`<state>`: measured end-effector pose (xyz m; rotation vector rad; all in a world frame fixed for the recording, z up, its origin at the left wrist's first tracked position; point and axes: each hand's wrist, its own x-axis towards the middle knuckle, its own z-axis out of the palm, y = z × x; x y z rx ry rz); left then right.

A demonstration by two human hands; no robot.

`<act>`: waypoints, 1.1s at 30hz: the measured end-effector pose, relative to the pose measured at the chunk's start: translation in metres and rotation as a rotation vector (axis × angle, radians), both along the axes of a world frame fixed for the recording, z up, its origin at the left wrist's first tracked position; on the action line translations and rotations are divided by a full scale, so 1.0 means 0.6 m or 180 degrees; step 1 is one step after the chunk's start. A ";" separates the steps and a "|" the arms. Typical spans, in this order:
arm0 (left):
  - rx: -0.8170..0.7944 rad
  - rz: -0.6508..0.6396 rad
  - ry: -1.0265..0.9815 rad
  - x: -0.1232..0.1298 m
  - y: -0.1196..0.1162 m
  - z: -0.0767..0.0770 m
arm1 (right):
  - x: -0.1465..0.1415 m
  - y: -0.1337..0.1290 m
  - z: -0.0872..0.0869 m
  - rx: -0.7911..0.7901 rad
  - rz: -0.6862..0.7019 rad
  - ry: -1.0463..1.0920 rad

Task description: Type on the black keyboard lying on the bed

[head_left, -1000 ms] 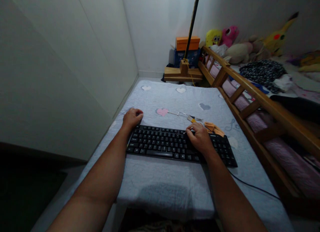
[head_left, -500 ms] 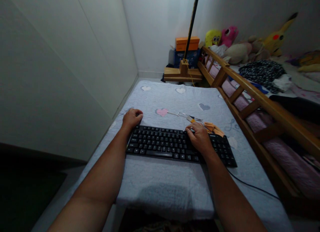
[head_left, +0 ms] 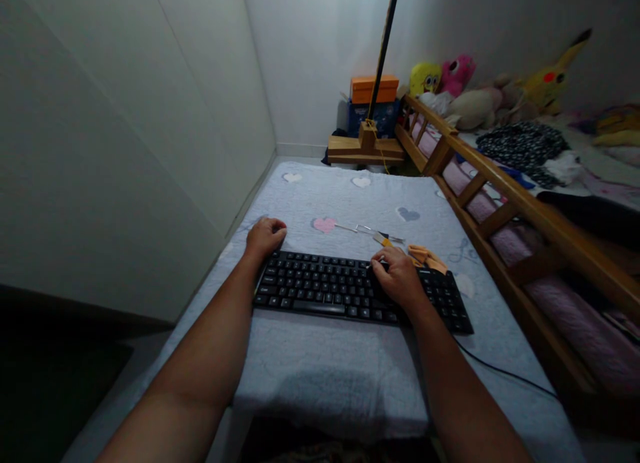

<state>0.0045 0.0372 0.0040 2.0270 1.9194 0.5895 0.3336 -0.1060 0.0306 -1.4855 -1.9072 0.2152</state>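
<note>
A black computer keyboard (head_left: pixel 315 286) lies on the cloth-covered table. At its upper left corner rests my left hand (head_left: pixel 265 238), fingers loosely curled and thumb against them, with nothing visible in it. Over the keys left of the number pad, my right hand (head_left: pixel 397 273) is closed in a pinch. A small thin white-tipped stick (head_left: pixel 370 266) pokes out from its fingertips; the rest is hidden. Just beyond that hand lie a flat brush (head_left: pixel 384 240), a thin dark-handled tool (head_left: pixel 395 238) and a folded orange cloth (head_left: pixel 426 258).
A thin pale stick (head_left: pixel 346 228) and a bent metal wire piece (head_left: pixel 365 229) lie behind the keyboard. Its cable (head_left: pixel 505 370) runs off to the right. A wooden bed rail (head_left: pixel 500 180) borders the table's right side; a white panel (head_left: pixel 165 150) stands on the left.
My right hand has shifted slightly over the keys, and a white tip now shows at its fingertips. The left hand and the keyboard stay nearly where they were.
</note>
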 end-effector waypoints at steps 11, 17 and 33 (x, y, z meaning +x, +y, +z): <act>0.0100 0.0006 -0.0081 -0.002 0.001 -0.008 | -0.001 0.010 0.010 -0.0317 0.0157 -0.0223; 0.0110 -0.0025 -0.0086 -0.004 0.004 -0.012 | -0.016 0.021 0.025 -0.0523 0.0171 -0.0513; 0.0138 0.0005 -0.0051 -0.005 0.007 -0.016 | -0.029 0.035 0.008 -0.0404 0.0176 -0.0312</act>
